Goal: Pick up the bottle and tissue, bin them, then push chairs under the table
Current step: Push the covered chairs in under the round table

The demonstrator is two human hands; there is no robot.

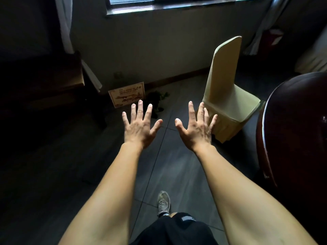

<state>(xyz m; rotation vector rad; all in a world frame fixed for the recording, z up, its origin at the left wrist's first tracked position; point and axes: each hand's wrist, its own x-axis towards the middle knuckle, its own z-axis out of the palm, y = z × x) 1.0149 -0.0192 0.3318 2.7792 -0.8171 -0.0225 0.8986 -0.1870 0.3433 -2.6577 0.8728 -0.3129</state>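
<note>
Left hand point(139, 128) and right hand point(195, 129) both spread wide and empty at frame centre, no bottle or tissue visible; likely chair-pushing stage: covered chair point(228, 96), centre right, needs shoving toward table point(297, 131) at right edge.

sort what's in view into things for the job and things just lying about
For the job:
cream fabric-covered chair
dark red glossy round table
left hand and right hand, both spread open and empty
(bottle and tissue not in view)

Lying about:
printed cardboard sign
green leafy plant
dark wooden bench at left
</note>
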